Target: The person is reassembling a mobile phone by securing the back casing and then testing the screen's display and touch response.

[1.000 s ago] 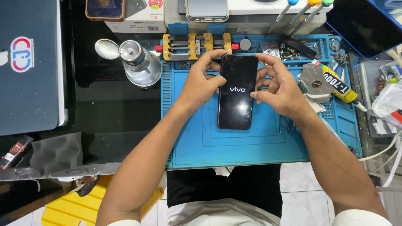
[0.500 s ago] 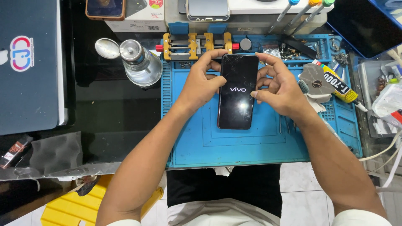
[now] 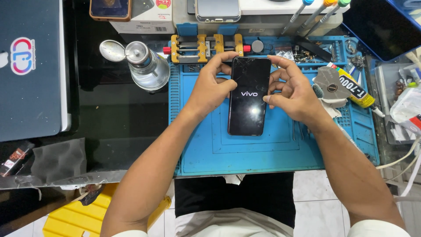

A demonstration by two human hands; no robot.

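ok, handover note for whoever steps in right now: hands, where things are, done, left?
Left hand: fingers grip the phone's left edge near the top.
Right hand: fingers on the phone's right edge, thumb by the screen.
Phone: face up on the blue mat, screen lit with a start-up logo, glass cracked near the top.
Nearby: yellow clamp above the phone, glass bottle to the left, glue tube to the right.
Done: phone is closed up and powering on.
Left: cannot tell beyond that; cracked glass remains.
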